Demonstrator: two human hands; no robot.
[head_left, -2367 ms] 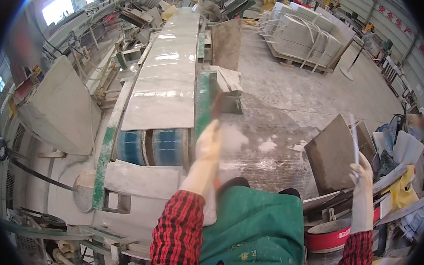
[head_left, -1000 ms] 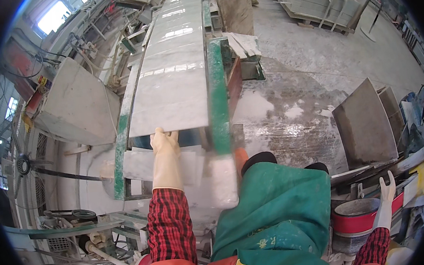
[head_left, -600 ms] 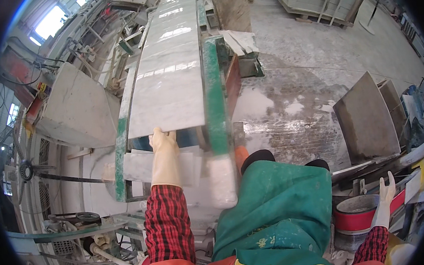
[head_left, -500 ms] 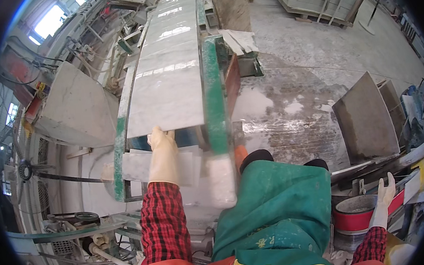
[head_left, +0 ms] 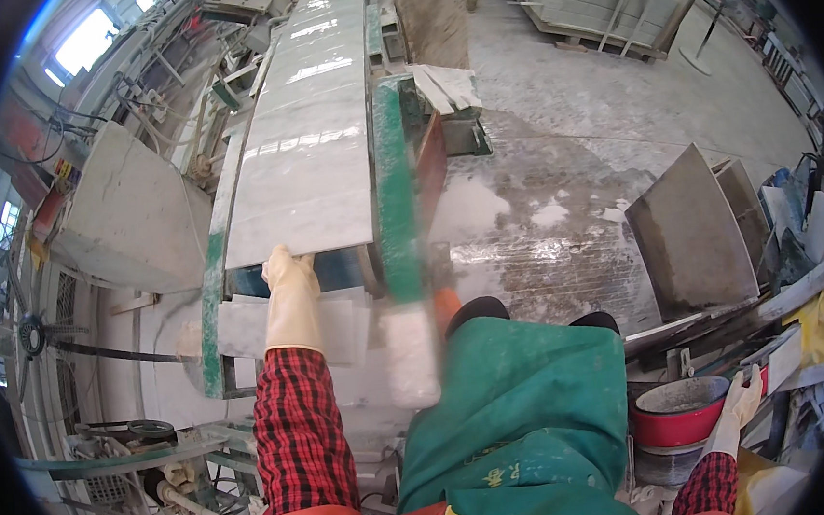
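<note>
The pale slab (head_left: 301, 203) is whitish with faint grey clouding, straight-edged and wet-looking, and bright bands of reflection cross it farther up. It lies flat over a blue roller (head_left: 341, 273) and between two green rails, a left rail (head_left: 213, 312) and a right rail (head_left: 394, 181); whether its far stretch is one piece or several butted together cannot be told. Two gloved hands show. The left hand (head_left: 291, 296) has its fingers bunched narrow at the slab's near edge, touching it, though whether that grip clasps the stone is hidden. The right hand (head_left: 738, 406), well to the right of the slab, is beside one red-banded tub (head_left: 677, 427); its fingers are partly curled, and I cannot tell if they hold anything. Two brown panels (head_left: 691, 235) lean right of the slab, and one strapped stack (head_left: 595, 1) stands beyond them.
</note>
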